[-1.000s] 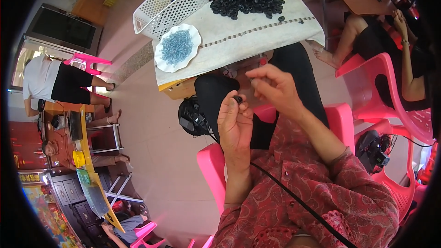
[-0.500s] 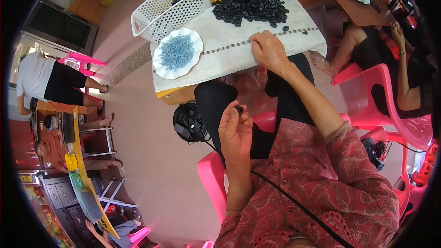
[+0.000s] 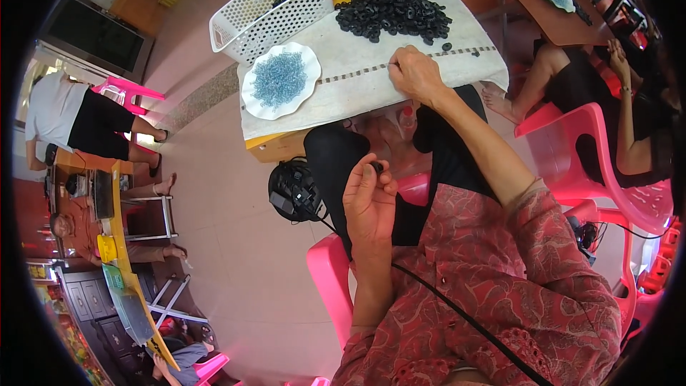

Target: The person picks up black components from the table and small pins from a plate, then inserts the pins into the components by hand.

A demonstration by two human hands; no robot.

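My left hand [image 3: 371,204] is raised over my lap, palm up, its thumb and fingers pinching a small black ring-like piece [image 3: 376,168]. At the near edge of the cloth-covered table [image 3: 350,104] rests my right hand [image 3: 416,75], its fingers curled closed; whatever they may hold is hidden. Beyond it lies a heap of small black rings [image 3: 393,14], with a few loose ones nearer. To the left, a white plate with a wavy rim [image 3: 314,68] carries a mound of tiny clear-blue pieces [image 3: 279,78], too small to tell exactly.
A white perforated basket [image 3: 268,11] stands behind the plate with some black pieces inside. On the right, a person sits on a pink chair [image 3: 564,129] by a brown table [image 3: 529,7]. A black cable [image 3: 457,314] crosses my shirt. Other people are at the left.
The view has shifted slightly, so the table things sit a little lower and further right. Both hands keep nearly the same pose, the left still pinching the black piece.
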